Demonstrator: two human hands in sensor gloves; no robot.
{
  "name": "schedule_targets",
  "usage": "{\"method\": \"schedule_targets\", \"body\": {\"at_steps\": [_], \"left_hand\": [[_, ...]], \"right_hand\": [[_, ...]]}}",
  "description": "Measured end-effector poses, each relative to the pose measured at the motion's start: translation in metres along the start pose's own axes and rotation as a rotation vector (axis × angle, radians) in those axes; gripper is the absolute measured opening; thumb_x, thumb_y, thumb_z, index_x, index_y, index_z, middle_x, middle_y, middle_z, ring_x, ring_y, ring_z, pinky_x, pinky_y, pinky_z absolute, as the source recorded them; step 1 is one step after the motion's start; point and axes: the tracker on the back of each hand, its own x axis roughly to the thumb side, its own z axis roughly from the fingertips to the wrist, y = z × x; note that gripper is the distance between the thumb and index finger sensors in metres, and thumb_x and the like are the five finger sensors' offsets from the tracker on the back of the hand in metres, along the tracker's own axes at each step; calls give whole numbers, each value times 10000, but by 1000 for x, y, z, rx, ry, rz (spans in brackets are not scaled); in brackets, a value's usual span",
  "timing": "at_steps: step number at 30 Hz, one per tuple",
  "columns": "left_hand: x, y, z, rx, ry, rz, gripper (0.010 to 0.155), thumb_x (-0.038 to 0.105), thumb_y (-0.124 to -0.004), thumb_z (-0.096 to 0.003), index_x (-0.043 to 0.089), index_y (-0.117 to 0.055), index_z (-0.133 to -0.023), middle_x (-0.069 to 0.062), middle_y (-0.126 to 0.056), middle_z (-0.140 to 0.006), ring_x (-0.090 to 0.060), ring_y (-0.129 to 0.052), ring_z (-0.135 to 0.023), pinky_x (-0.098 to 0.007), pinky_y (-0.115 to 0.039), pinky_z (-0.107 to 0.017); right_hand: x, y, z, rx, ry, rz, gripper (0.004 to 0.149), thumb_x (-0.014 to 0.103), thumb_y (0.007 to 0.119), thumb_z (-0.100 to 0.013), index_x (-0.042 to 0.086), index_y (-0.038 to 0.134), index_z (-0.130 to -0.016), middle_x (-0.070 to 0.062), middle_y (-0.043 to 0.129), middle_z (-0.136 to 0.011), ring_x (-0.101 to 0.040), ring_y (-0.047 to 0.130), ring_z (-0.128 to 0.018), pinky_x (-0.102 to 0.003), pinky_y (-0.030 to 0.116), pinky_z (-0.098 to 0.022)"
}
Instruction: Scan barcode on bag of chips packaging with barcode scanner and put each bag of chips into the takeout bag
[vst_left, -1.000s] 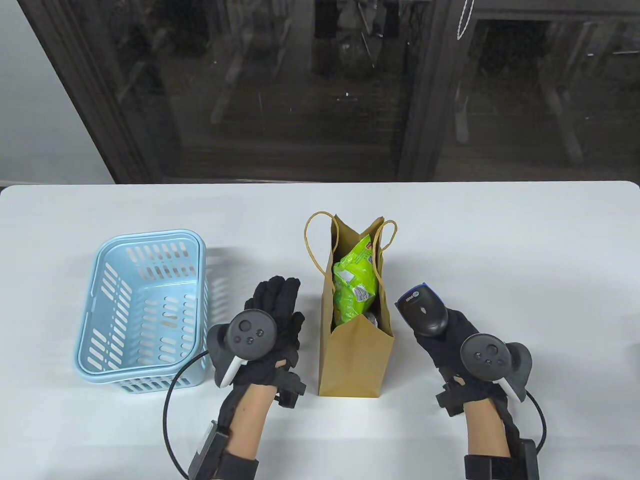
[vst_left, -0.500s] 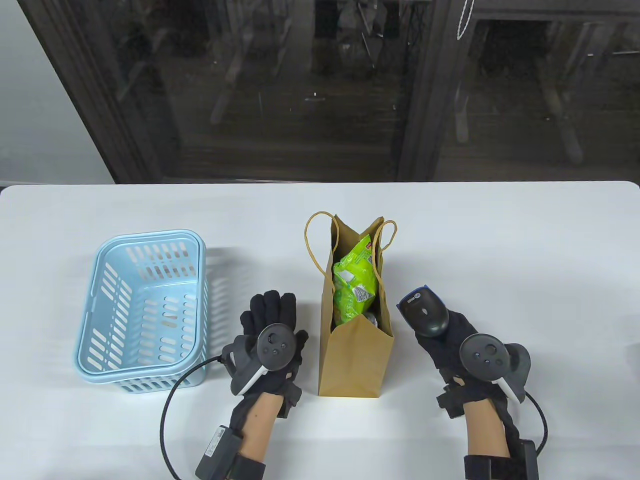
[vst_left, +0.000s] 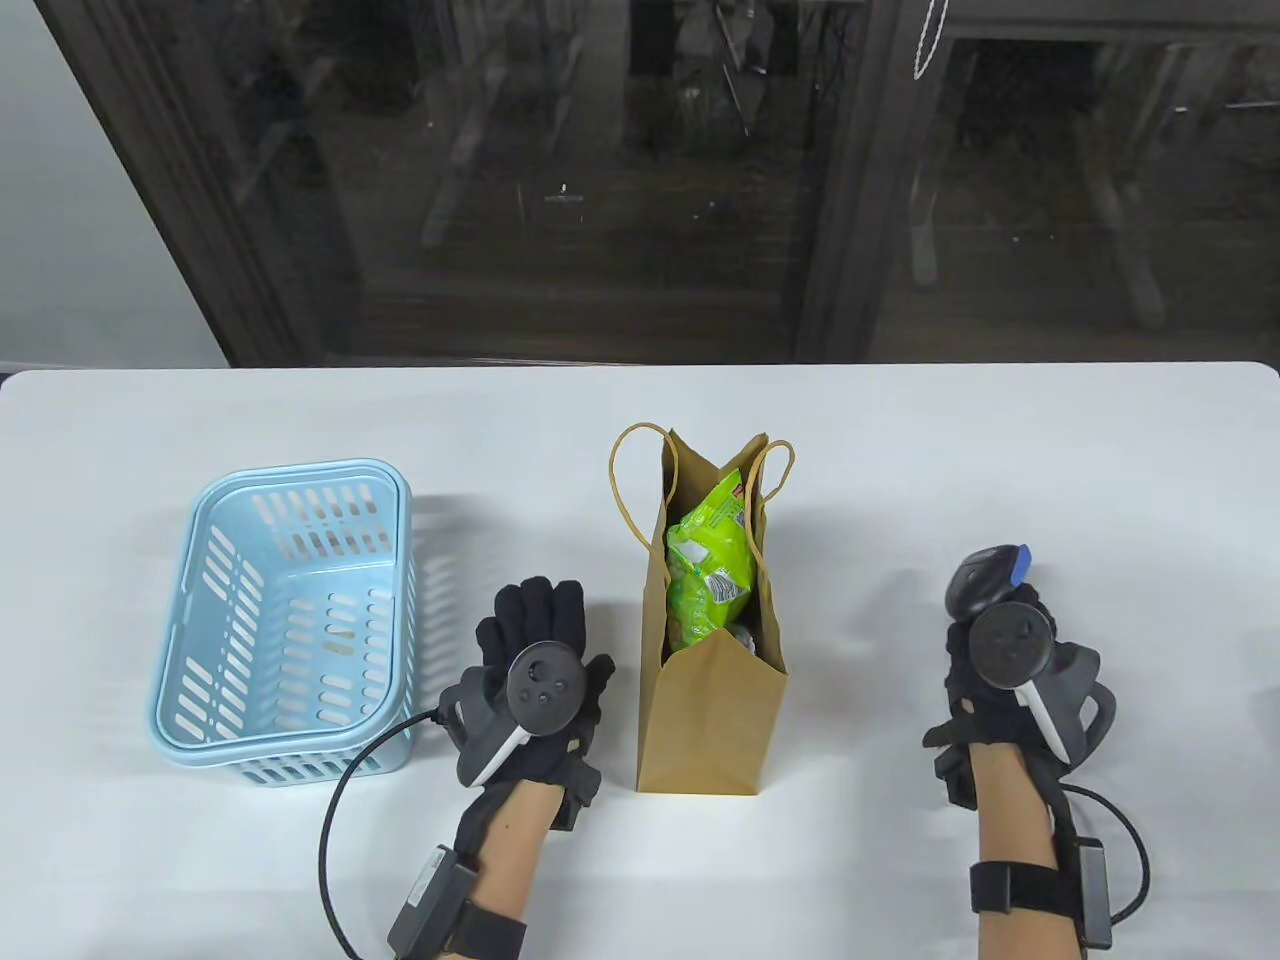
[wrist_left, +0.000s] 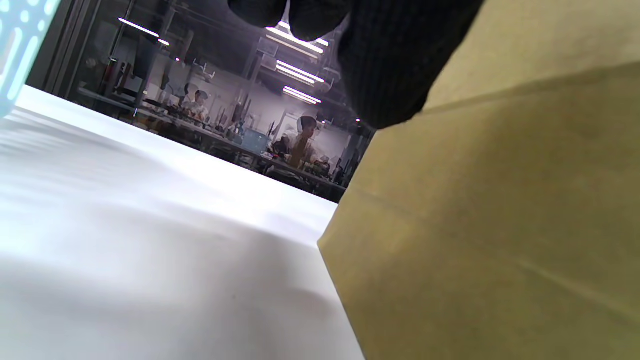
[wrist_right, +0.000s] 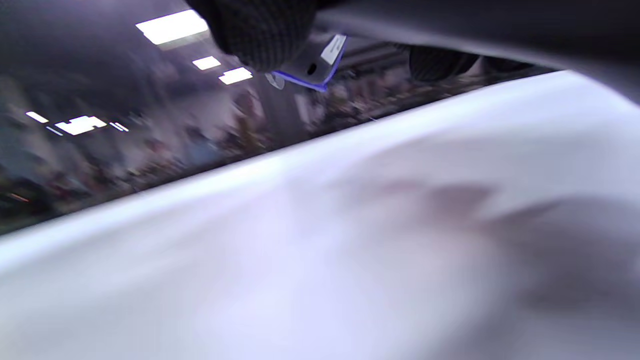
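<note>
While the brown paper takeout bag (vst_left: 712, 690) stands upright at the middle of the white table (vst_left: 1000, 450), green bags of chips (vst_left: 712, 565) sit inside it, showing through its open top. Just left of the takeout bag, the left hand (vst_left: 540, 670) lies palm down with its fingers (vst_left: 540, 605) stretched forward and relaxed, holding nothing; in the left wrist view the bag's paper wall (wrist_left: 500, 225) fills the right side. Well to the right of the bag, the right hand (vst_left: 1000, 670) grips the dark barcode scanner (vst_left: 985, 580), its blue-tipped head poking out beyond the fingers. A light blue plastic basket (vst_left: 180, 640) sits to the left of the left hand.
</note>
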Motion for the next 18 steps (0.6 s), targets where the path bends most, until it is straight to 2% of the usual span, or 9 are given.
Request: {"method": "schedule_targets", "body": {"at_steps": [4,7,12,18], "left_hand": [[-1,-1,-2,-10,11,3,773,332,-849,-509,89,-426,-1109,-209,-357,-1133,-486,-252,-1003,-630,-255,-647],[-1,-3,-3,-19,16,0,773,336,-848,-510,91,-428,-1111,-208,-353,-1135,-484,-246,-1005,-630,-252,-647],[-4,-4,-3,-23,23,-1,773,335,-849,-509,93,-429,-1111,-203,-351,-1136,-480,-240,-1005,-628,-249,-647],[-7,-2,-2,-22,29,2,773,337,-847,-510,93,-427,-1111,-202,-347,-1136,-481,-235,-1004,-630,-246,-646]], "right_hand": [[-27,7,-15,81,143,92,783,207,692,-531,-197,256,-1041,-425,304,-1007,-573,556,-838,-678,555,-594],[-35,8,-18,81,198,157,795,153,706,-527,-213,221,-1038,-444,265,-1005,-600,514,-845,-696,520,-601],[-33,10,-17,75,171,148,770,104,751,-512,-171,272,-1049,-422,296,-1023,-613,522,-859,-693,525,-609],[-36,9,-11,71,168,145,756,176,778,-529,-123,331,-1060,-387,364,-1039,-597,568,-866,-674,561,-611]]}}
